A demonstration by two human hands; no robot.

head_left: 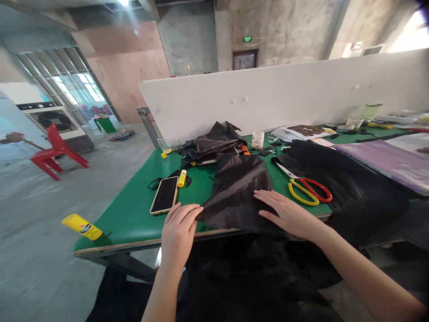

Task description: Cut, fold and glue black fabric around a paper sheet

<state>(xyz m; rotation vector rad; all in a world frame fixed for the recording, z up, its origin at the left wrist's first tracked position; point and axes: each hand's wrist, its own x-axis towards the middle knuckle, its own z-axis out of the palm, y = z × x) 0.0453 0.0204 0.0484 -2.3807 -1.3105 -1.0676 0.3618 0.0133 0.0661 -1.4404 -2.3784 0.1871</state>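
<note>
A thin, creased piece of black fabric point(234, 197) lies at the front edge of the green table, partly over it. My left hand point(181, 228) is closed at the fabric's left corner, which is pinched between thumb and fingers. Flat on the right part of the same piece rests my right hand point(283, 214), its thumb apart from the fingers. Scissors point(303, 188) with one red and one yellow handle lie just beyond my right hand. A phone point(164, 195) and a small yellow glue stick point(182, 178) are close to my left hand.
A larger yellow glue bottle point(83, 227) lies at the green table's point(130, 214) left corner. Crumpled black fabric point(214, 141) is heaped at the back, beside a white cup point(258, 140). More black cloth point(321, 174) covers the right side. A white panel point(268, 98) stands behind.
</note>
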